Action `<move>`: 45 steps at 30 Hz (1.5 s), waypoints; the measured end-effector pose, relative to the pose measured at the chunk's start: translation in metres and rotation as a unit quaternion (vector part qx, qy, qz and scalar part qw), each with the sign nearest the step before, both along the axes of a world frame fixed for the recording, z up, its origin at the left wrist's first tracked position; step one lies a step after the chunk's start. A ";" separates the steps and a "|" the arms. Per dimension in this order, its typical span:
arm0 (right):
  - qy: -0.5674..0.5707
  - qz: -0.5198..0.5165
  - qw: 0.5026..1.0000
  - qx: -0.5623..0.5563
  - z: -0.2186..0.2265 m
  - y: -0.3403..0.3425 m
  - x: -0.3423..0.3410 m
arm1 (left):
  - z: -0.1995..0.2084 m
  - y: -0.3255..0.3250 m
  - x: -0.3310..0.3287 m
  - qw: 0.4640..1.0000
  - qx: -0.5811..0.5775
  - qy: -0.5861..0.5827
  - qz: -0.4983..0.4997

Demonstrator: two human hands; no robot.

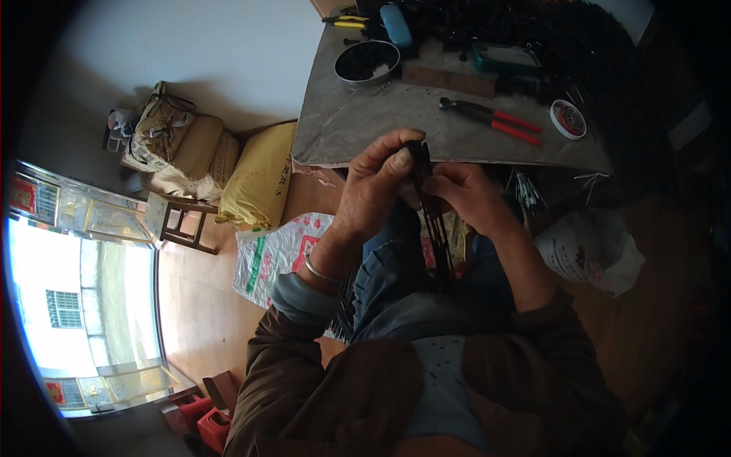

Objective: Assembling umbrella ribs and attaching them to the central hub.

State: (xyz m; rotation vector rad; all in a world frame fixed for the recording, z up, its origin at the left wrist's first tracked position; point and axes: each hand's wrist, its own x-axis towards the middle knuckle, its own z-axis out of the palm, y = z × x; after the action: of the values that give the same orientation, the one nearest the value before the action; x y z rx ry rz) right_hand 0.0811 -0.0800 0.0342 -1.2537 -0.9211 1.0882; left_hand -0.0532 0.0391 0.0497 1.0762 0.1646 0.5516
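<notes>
Black and thin, the long strips (437,236) are up in front of the person, just past the near edge of the grey table (327,126). They run down from the fingers toward the lap. The left hand (373,179) pinches their top end between thumb and finger. The right hand (468,199) is on their other side, with its thumb and fingers bent close to them. I cannot tell if it pinches them or just presses.

How far along is it? I think the work on these strips is in the middle, because both hands are busy at the top end. The strips look lined up side by side, with gaps between them lower down, so some of the job may be done. It is too dark to see if the top is joined yet.

There may be lots more to do. A big heap of black bits (487,23) lies at the back of the table, but I cannot tell if those are finished or waiting. Dark bits sit in the round bowl (347,81) too, and tiny bits are in the white tub (555,115). The red-handled pliers (495,122) lie on the table, with no hand on them right now.
</notes>
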 end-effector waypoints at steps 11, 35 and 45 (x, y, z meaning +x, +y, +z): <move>0.072 0.010 0.997 0.010 0.003 -0.001 -0.007 | 0.010 -0.006 0.007 0.994 -0.022 -0.056 -0.087; -0.136 -0.141 0.979 0.060 -0.007 -0.001 0.000 | 0.030 -0.013 0.005 0.953 0.217 0.153 0.144; -0.095 -0.039 0.991 0.082 0.003 -0.005 -0.010 | 0.033 -0.001 -0.007 0.955 0.254 0.137 0.066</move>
State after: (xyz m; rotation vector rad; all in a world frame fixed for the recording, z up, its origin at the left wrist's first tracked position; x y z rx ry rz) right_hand 0.0708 -0.0851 0.0370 -1.2611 -1.0742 0.8236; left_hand -0.0597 0.0376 0.0830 1.6546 0.3518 0.5783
